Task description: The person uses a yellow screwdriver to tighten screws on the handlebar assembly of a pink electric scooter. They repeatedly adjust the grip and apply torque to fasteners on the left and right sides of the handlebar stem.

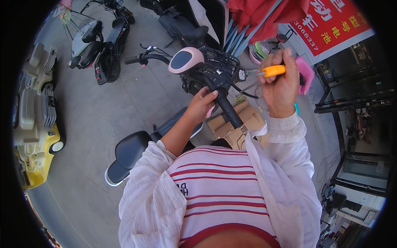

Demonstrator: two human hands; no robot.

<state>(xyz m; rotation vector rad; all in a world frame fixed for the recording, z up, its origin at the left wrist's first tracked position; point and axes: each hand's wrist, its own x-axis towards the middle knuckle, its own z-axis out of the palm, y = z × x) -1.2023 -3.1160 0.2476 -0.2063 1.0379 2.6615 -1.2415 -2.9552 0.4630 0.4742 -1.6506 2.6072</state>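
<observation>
A pink and black electric scooter stands before me, its rounded dashboard (pixel 186 60) at the top middle. My left hand (pixel 201 105) is closed around the inner part of the black handlebar (pixel 226 108), thumb on top; some of its fingers are hidden underneath. Raised to the right of the bar is my right hand (pixel 281 84), closed on an orange-handled screwdriver (pixel 274 70). The screwdriver's metal end points left, toward the black brake lever (pixel 244 91); I cannot tell whether they touch. A black wire basket (pixel 223 62) sits in front of the dashboard.
Flattened cardboard (pixel 246 124) lies below the handlebar's end. Beyond the scooter are folded red umbrellas (pixel 258 18) and a red sign (pixel 331 25). Other scooters (pixel 111 49) stand at the far left, with a yellow vehicle (pixel 39 157) at the left edge. Glass doors (pixel 355 103) are at right.
</observation>
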